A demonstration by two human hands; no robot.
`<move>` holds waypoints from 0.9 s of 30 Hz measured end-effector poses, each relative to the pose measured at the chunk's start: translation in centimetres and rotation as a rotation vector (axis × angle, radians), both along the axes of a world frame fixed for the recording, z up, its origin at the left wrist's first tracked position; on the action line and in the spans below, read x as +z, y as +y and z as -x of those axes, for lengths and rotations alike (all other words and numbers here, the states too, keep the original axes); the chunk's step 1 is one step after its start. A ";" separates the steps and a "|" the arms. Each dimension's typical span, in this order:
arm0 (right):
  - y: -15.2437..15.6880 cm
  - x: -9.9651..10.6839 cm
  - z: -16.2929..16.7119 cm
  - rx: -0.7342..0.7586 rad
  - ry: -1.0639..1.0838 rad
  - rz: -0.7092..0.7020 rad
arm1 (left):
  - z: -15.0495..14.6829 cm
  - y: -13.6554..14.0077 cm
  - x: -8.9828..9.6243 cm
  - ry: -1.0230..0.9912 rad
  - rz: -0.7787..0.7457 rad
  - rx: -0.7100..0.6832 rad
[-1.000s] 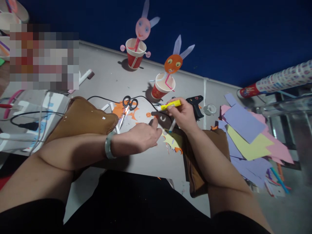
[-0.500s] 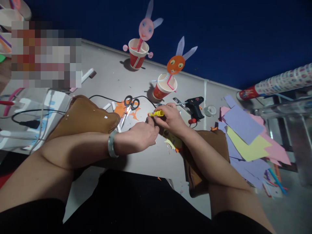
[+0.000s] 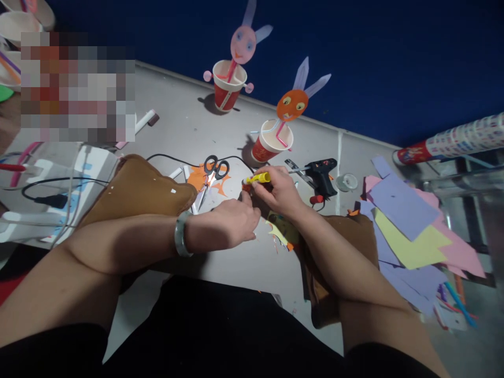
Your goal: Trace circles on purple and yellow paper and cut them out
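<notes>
My right hand [image 3: 279,190] is closed round a short yellow tube [image 3: 260,178], possibly a marker, with its tip pointing left. A small red-orange bit [image 3: 246,186] shows at that tip. My left hand [image 3: 235,221], with a jade-like bangle [image 3: 181,234] at the wrist, meets it there. Its forefinger reaches to the tip and the other fingers are curled; what they hold is hidden. Left of the hands, black-handled scissors [image 3: 216,169] lie on orange paper scraps [image 3: 195,177]. Yellow scraps [image 3: 280,234] lie beneath my right wrist.
Behind stand two paper cups [image 3: 228,94] [image 3: 264,151] with rabbit-faced figures. A black glue gun [image 3: 325,176] lies at right, near a tape roll [image 3: 346,182]. Coloured paper sheets [image 3: 405,205] and stacked cups [image 3: 460,139] are farther right. Brown cushions [image 3: 137,191] lie under my forearms; cables run left.
The whole view has shifted slightly, so the things on the table appear farther right. My hands stay together at the yellow tube's tip, with the tube turned a little.
</notes>
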State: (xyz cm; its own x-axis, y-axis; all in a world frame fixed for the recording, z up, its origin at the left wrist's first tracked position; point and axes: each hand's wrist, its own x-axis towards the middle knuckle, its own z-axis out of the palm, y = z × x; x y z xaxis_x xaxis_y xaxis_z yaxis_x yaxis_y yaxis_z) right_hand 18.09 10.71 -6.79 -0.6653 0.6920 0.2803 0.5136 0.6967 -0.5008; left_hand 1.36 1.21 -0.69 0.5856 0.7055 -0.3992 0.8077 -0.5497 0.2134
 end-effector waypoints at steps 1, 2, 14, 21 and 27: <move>0.0 0.2 -0.2 -0.020 0.012 0.011 | 0.0 0.0 0.0 0.011 0.010 0.002; 0.1 0.4 -0.4 -0.028 0.018 0.017 | -0.1 0.0 0.1 0.017 0.017 0.005; 0.1 -0.1 0.2 0.150 -0.046 -0.095 | 0.1 0.0 0.5 0.020 0.028 -0.005; 0.5 1.4 -0.8 0.119 -0.062 -0.046 | 0.0 -0.1 -0.2 -0.001 -0.006 -0.004; 0.1 0.6 0.1 0.190 -0.124 -0.013 | 0.0 -0.2 0.4 0.014 -0.011 -0.005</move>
